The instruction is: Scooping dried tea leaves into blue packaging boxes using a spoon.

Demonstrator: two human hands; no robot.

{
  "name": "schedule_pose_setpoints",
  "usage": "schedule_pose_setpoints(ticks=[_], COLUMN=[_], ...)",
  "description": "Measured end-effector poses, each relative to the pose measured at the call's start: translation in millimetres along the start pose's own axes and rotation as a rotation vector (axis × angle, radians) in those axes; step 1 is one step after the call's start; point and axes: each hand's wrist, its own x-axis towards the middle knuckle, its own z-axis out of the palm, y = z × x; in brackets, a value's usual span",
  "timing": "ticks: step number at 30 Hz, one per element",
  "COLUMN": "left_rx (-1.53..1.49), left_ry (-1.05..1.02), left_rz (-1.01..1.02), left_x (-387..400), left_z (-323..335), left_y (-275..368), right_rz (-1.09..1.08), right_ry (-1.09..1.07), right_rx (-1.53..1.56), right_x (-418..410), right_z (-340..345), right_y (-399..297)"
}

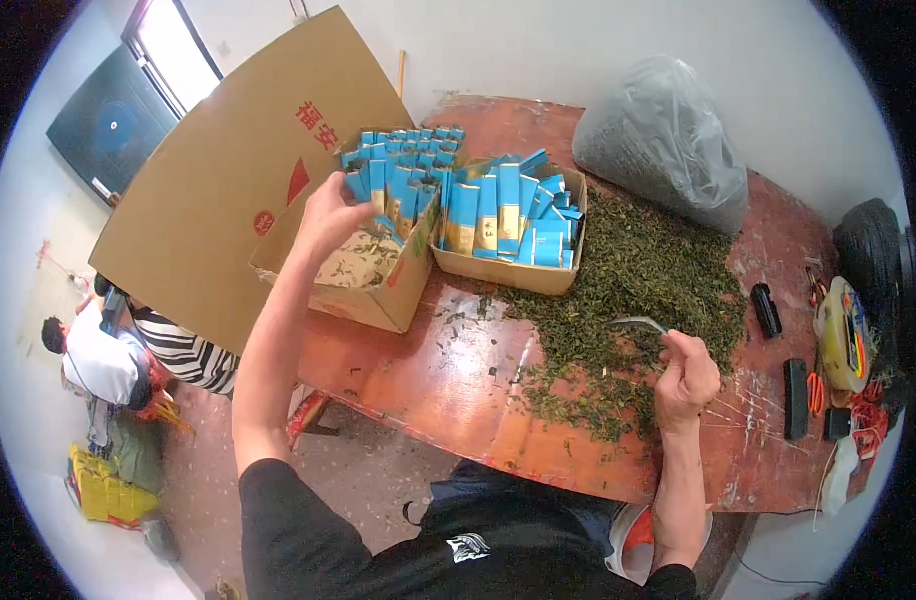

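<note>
My left hand (332,214) reaches into the left cardboard box (360,307), its thumb and fingers around a blue packet (358,187) at the near side of the upright rows. Those rows of blue and gold packets (401,187) fill the far part of that box; loose leaf bits lie on its bare bottom. In my right hand (685,375) is a thin, curved metal scoop (641,322), held just over a spread of dark green dried leaves (653,262), which look like tea. Between the hands stands a second cardboard box (503,277), full of blue and gold packets (509,210) lying at various angles.
A large clear plastic bag (664,142) of dark contents stands at the back of the red table (458,360). On the right are black objects (795,397), orange-handled scissors (816,394) and a tape roll (844,334). A big cardboard sheet (225,187) rises left; people (109,356) sit beyond.
</note>
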Motion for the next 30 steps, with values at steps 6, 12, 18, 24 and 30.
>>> schedule_pose_setpoints(ticks=[6, 12, 18, 24, 30], left_rx=[0.160, 0.227, 0.220, 0.359, 0.378], left_ry=[0.007, -0.098, -0.204, -0.192, -0.168], left_rz=[-0.133, -0.292, -0.327, -0.401, -0.327], left_x=[30, 53, 79, 107, 119], left_z=[-11, -12, -13, -4, -1], left_y=[-44, -67, -90, -108, -120], right_rz=[0.022, 0.050, 0.026, 0.019, -0.003], right_ry=[-0.016, -0.042, -0.058, -0.072, -0.089], right_rx=[0.021, 0.028, 0.024, 0.040, 0.021], right_x=[-2, -4, -4, -6, -9], right_z=[0, 0, 1, 2, 3], right_y=[1, 2, 4, 6, 11])
